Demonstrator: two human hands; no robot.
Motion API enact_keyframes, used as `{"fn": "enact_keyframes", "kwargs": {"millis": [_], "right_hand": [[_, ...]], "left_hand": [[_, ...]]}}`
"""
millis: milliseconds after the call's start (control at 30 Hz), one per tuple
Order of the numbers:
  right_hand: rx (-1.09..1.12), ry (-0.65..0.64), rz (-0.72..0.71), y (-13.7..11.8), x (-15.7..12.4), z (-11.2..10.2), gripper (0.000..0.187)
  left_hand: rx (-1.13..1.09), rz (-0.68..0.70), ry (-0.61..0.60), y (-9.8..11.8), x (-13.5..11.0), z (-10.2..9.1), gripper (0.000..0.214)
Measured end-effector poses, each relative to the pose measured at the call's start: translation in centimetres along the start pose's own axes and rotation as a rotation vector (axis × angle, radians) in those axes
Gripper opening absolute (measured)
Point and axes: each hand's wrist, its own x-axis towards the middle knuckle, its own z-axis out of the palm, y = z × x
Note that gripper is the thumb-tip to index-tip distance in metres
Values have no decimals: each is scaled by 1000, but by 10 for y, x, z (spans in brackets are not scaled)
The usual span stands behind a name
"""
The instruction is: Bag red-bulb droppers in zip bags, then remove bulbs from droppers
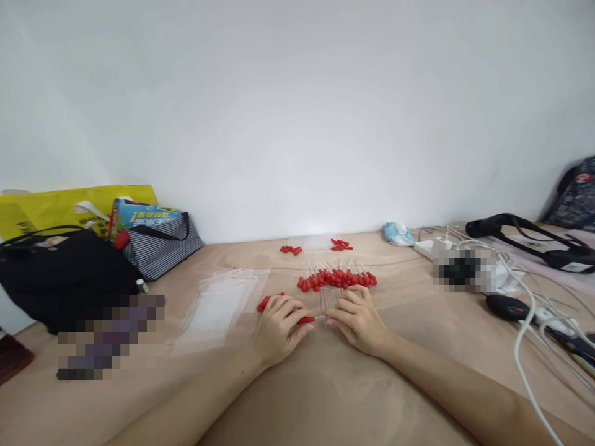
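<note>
My left hand (277, 327) rests on the tan table with its fingers pinched round a red rubber bulb (305, 320). My right hand (359, 319) sits close beside it, fingers closed on a thin clear glass tube (320, 318) that meets the bulb. Loose clear tubes (331, 298) lie just beyond my fingers. A row of assembled droppers with red bulbs (337, 279) lies behind them. More loose red bulbs (264, 303) lie by my left hand, and small groups of red bulbs (291, 249) sit near the wall.
Clear plastic bags (218, 310) lie to the left. A black bag (60, 272), a striped pouch (158, 248) and a yellow bag (56, 207) stand at far left. White cables (525, 310), a power strip (430, 249) and a black strap (520, 232) crowd the right.
</note>
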Motion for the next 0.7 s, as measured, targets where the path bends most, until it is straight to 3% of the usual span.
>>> {"fn": "enact_keyframes", "kwargs": {"millis": [567,700], "right_hand": [[51,-34,-44,-4,-5,-7,22],[52,-62,5,5,-12,-11,23]], "left_hand": [[15,152,54,3,-5,-7,17],[7,135,56,-7,-11,-10,18]]}}
